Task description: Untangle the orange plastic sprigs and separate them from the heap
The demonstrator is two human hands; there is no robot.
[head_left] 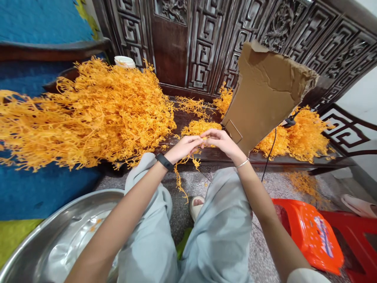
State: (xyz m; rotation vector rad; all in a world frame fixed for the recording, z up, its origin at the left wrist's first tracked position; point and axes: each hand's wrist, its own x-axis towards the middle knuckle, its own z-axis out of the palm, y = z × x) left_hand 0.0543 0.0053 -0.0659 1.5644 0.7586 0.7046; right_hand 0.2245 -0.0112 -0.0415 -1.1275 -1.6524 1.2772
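Observation:
My left hand (188, 145) and my right hand (218, 140) meet over the front edge of the dark wooden bench, fingertips together. Both are closed on a thin orange plastic strand (178, 179), which dangles below them. Just behind the hands lies a small pile of orange pieces (200, 127). A very large heap of branching orange pieces (118, 106) fills the bench to the left. To the right of my hands a brown cardboard sheet (262, 90) stands tilted, with a thin wire loop (235, 131) at its lower left.
More orange pieces (308, 133) lie right of the cardboard, near a black cable (269, 155). A metal basin (70, 236) is at lower left. A red-orange stool (312, 232) stands at lower right. A white bowl (125, 61) sits behind the large heap.

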